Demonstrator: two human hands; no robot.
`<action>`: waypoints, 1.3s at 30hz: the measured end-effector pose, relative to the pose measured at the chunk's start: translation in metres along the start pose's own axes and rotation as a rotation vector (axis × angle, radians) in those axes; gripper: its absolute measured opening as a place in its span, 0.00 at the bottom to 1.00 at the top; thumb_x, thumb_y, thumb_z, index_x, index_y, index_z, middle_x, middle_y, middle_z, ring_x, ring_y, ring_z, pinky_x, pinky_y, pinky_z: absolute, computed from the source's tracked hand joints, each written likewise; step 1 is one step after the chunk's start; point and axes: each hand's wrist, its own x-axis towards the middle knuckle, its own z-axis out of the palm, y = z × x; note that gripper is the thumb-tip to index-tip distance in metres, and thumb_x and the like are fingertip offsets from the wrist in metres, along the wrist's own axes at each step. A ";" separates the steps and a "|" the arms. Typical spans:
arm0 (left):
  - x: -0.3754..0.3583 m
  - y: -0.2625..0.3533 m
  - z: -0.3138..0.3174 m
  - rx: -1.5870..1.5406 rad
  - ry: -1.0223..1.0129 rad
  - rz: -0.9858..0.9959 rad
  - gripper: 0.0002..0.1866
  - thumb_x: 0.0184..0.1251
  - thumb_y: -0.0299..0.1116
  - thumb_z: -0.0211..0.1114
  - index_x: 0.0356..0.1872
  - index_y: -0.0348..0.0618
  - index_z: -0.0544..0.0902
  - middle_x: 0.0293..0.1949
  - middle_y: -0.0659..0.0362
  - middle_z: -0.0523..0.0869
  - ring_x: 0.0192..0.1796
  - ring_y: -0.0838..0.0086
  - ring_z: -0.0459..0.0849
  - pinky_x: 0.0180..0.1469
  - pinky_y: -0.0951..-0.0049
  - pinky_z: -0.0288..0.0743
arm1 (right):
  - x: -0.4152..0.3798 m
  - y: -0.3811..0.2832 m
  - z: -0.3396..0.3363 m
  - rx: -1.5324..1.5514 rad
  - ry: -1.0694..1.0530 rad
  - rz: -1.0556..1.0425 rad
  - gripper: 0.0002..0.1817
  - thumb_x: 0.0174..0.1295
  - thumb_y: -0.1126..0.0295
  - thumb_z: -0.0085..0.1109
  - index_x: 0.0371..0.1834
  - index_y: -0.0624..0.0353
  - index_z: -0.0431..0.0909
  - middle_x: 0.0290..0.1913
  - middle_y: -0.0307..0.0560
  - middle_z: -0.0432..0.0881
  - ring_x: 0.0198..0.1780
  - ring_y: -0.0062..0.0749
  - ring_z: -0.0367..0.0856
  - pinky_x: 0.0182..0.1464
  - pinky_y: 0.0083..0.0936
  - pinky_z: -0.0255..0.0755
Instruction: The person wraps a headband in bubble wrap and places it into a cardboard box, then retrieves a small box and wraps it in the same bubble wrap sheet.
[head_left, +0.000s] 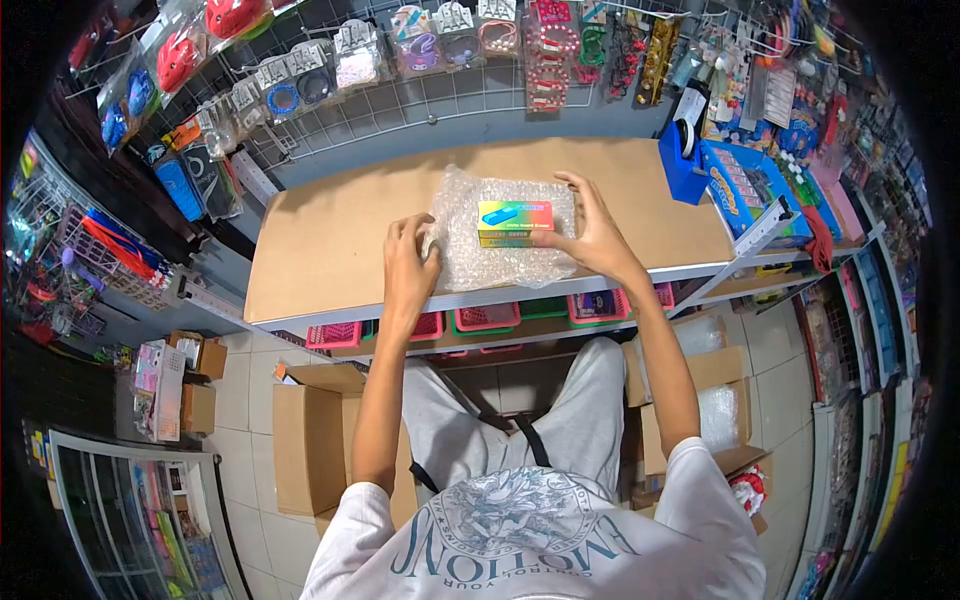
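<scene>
A sheet of bubble wrap (465, 265) lies spread on the brown tabletop. On its middle rests a small box (515, 217), multicoloured in green, yellow and red, with a blue object pictured on top. My left hand (408, 262) is at the wrap's left edge, fingers curled and gripping that edge. At the box's right side is my right hand (600, 240). Its thumb touches the box's near right corner, while the fingers stretch apart over the wrap's right edge.
A blue tape dispenser (684, 160) stands at the table's right, beside a blue display box (745, 190). Pink baskets (487, 317) sit on the shelf below. Open cardboard boxes (300, 445) flank my legs. Packaged accessories (357, 65) hang on the wire grid behind.
</scene>
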 end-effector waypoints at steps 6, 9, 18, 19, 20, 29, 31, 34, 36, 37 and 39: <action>-0.009 -0.023 -0.001 0.334 -0.126 0.306 0.15 0.68 0.31 0.63 0.53 0.50 0.87 0.67 0.57 0.81 0.72 0.56 0.73 0.71 0.46 0.58 | 0.006 0.012 0.013 -0.139 -0.219 0.068 0.39 0.53 0.47 0.78 0.65 0.53 0.77 0.61 0.50 0.84 0.64 0.52 0.80 0.71 0.46 0.66; -0.011 -0.016 -0.002 0.299 -0.114 0.312 0.14 0.67 0.39 0.67 0.51 0.50 0.88 0.59 0.58 0.85 0.68 0.58 0.75 0.72 0.45 0.57 | 0.004 -0.008 0.007 -0.285 -0.104 0.079 0.37 0.51 0.50 0.79 0.62 0.55 0.79 0.57 0.49 0.86 0.59 0.47 0.84 0.66 0.42 0.71; -0.022 0.014 -0.014 0.249 -0.269 0.432 0.16 0.64 0.49 0.72 0.44 0.50 0.91 0.49 0.56 0.84 0.57 0.61 0.80 0.74 0.43 0.55 | 0.016 -0.015 -0.008 0.066 -0.123 0.119 0.35 0.51 0.60 0.82 0.60 0.62 0.78 0.55 0.54 0.86 0.57 0.42 0.84 0.62 0.36 0.76; -0.022 0.012 -0.013 0.218 -0.249 0.445 0.16 0.64 0.48 0.72 0.44 0.49 0.91 0.49 0.56 0.84 0.57 0.61 0.81 0.73 0.44 0.57 | 0.017 -0.013 -0.006 0.104 -0.166 0.121 0.35 0.51 0.60 0.82 0.61 0.63 0.78 0.56 0.53 0.85 0.57 0.41 0.84 0.62 0.35 0.75; -0.021 0.008 -0.011 0.189 -0.228 0.459 0.15 0.64 0.48 0.72 0.43 0.49 0.90 0.49 0.55 0.84 0.57 0.60 0.81 0.73 0.45 0.58 | 0.018 -0.009 -0.003 0.187 -0.214 0.148 0.36 0.51 0.61 0.82 0.62 0.63 0.77 0.56 0.52 0.85 0.58 0.39 0.84 0.63 0.34 0.75; 0.007 -0.011 -0.018 0.314 -0.084 0.387 0.23 0.66 0.47 0.71 0.59 0.50 0.83 0.64 0.50 0.80 0.67 0.54 0.77 0.73 0.46 0.60 | 0.011 0.026 0.025 0.404 -0.325 0.132 0.41 0.54 0.68 0.81 0.71 0.60 0.70 0.63 0.52 0.78 0.64 0.33 0.77 0.69 0.31 0.71; 0.016 -0.019 -0.020 0.353 -0.101 0.358 0.26 0.67 0.50 0.70 0.62 0.51 0.81 0.67 0.50 0.78 0.70 0.54 0.75 0.74 0.43 0.58 | 0.010 0.028 0.025 0.345 -0.345 0.125 0.40 0.56 0.66 0.80 0.72 0.59 0.69 0.64 0.53 0.78 0.65 0.37 0.77 0.69 0.33 0.71; 0.019 -0.027 -0.017 0.397 -0.245 0.215 0.31 0.67 0.55 0.67 0.67 0.53 0.78 0.70 0.49 0.75 0.74 0.54 0.71 0.76 0.32 0.50 | 0.012 0.030 0.024 0.243 -0.329 0.089 0.40 0.57 0.64 0.79 0.72 0.58 0.69 0.66 0.54 0.78 0.66 0.42 0.78 0.68 0.36 0.72; 0.019 -0.026 -0.016 0.377 -0.271 0.153 0.32 0.68 0.56 0.67 0.69 0.53 0.76 0.70 0.49 0.75 0.75 0.53 0.70 0.77 0.31 0.48 | 0.011 0.030 0.025 0.163 -0.285 0.047 0.40 0.58 0.63 0.78 0.73 0.57 0.68 0.66 0.55 0.78 0.65 0.44 0.78 0.68 0.37 0.72; 0.018 -0.024 -0.016 0.353 -0.261 0.130 0.33 0.68 0.56 0.66 0.70 0.53 0.74 0.71 0.49 0.74 0.75 0.53 0.70 0.77 0.31 0.48 | 0.011 0.030 0.025 0.150 -0.273 0.059 0.40 0.58 0.63 0.77 0.73 0.56 0.68 0.66 0.56 0.78 0.65 0.45 0.79 0.67 0.38 0.72; 0.014 -0.021 -0.015 0.341 -0.219 0.115 0.35 0.68 0.55 0.67 0.71 0.52 0.72 0.69 0.49 0.76 0.72 0.53 0.72 0.77 0.34 0.50 | 0.010 0.028 0.025 0.123 -0.248 0.083 0.41 0.58 0.62 0.77 0.74 0.55 0.67 0.65 0.57 0.79 0.63 0.47 0.80 0.67 0.39 0.73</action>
